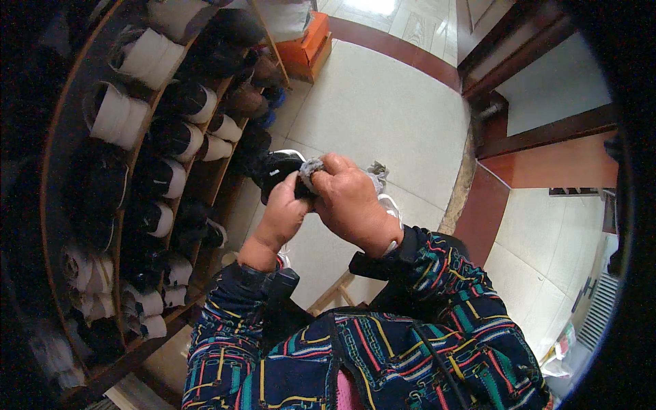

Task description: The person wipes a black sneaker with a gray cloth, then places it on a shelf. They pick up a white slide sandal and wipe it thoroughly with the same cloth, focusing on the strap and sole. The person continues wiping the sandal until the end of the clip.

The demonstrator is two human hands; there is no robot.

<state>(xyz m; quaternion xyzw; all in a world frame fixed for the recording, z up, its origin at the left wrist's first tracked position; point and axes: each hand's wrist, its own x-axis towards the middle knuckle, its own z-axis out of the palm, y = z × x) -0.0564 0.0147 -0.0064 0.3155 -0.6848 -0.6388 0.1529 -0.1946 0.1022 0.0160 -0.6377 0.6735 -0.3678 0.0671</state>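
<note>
A black shoe with a white sole edge (274, 173) is in my left hand (281, 212), whose thumb lies across its upper. My right hand (344, 197) is closed on a grey fluffy cloth (310, 169) pressed against the shoe's near end. The fingers beneath the shoe are hidden. Just beyond my right hand more grey material (378, 173) shows; whether it joins the cloth I cannot tell. Part of a white shoe (390, 205) shows on the floor beside my right wrist.
On the left stands a wooden shoe rack (134, 169) with several rows of dark and pale shoes. An orange box (307, 43) sits at its far end. A tiled floor (379, 107) lies ahead. A dark-framed door (543, 128) is at the right, and part of a wooden stool (333, 294) is below me.
</note>
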